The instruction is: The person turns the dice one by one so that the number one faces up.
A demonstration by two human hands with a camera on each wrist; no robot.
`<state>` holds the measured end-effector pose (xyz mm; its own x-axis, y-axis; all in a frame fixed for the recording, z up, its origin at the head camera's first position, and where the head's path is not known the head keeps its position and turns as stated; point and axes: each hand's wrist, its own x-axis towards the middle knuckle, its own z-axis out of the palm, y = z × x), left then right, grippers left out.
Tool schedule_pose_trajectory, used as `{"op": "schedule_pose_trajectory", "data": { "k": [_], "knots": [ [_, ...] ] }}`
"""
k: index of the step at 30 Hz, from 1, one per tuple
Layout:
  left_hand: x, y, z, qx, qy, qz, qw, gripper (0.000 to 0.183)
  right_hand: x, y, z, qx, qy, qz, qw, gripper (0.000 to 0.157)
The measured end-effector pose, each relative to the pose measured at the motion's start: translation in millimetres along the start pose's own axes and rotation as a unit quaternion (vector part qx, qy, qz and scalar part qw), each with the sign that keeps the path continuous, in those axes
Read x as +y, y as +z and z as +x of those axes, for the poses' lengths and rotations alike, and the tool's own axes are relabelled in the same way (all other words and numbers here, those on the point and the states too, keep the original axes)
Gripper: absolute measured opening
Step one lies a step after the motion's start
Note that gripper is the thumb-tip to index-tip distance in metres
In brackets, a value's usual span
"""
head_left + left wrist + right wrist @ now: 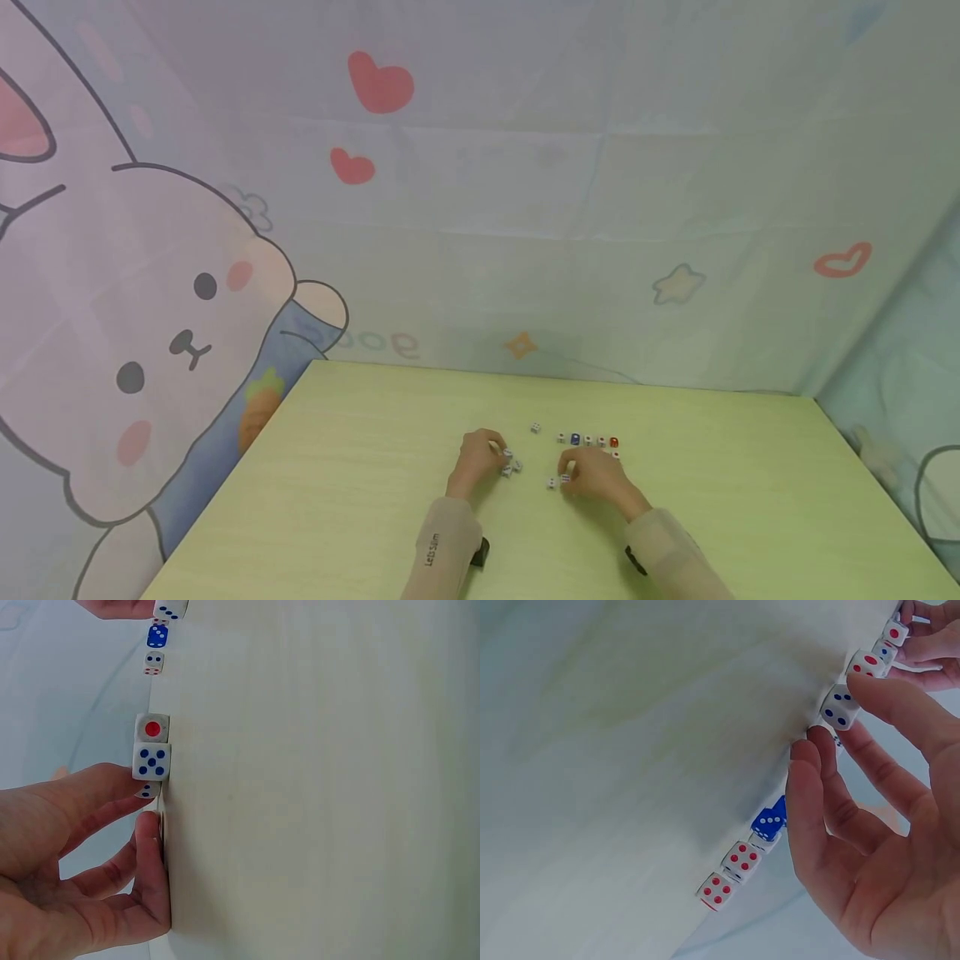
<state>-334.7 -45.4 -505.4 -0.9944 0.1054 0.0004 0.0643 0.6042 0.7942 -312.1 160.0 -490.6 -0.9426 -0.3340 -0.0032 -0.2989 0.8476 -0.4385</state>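
In the head view my left hand (480,457) rests on the table beside a small cluster of white dice (517,466). Its thumb and fingers are bent loosely, with a gap between the tips in the left wrist view. A white die with five blue pips (151,762) is close to the upper fingertip there. My right hand (594,475) pinches a white die with blue pips (841,706) between thumb and fingers. Another white die (551,482) lies just left of that hand. Part of the held die is hidden by the thumb.
Behind the right hand runs a row of dice: white ones, a blue die (575,438) and a red die (614,442). One white die (536,427) lies apart, left of the row. The yellow-green table (360,450) meets a printed cloth backdrop (480,250).
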Motion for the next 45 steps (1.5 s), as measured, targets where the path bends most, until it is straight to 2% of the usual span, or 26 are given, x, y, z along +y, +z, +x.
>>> {"op": "schedule_pose_trajectory", "data": {
  "k": [6,19,32,40,45],
  "knots": [
    [-0.8,0.2,0.4,0.0,-0.003,0.005,1.0,0.011,1.0,4.3,3.4,0.01,0.001,-0.023,1.0,0.016],
    [-3.5,1.2,1.5,-0.004,0.001,-0.003,1.0,0.011,1.5,1.6,0.5,0.003,0.008,0.003,1.0,0.015],
    [-1.7,-0.1,1.0,-0.002,-0.006,-0.001,1.0,0.011,1.7,0.9,-0.2,0.009,0.008,-0.001,1.0,0.016],
    [-1.3,-1.0,0.9,-0.002,0.005,-0.005,1.0,0.01,-3.9,-0.3,-0.9,0.012,-0.006,-0.014,1.0,0.018],
    [-1.6,-1.0,0.7,-0.003,0.007,-0.003,1.0,0.011,-2.3,0.9,-0.2,0.017,-0.027,-0.004,0.999,0.016]
  ]
}}
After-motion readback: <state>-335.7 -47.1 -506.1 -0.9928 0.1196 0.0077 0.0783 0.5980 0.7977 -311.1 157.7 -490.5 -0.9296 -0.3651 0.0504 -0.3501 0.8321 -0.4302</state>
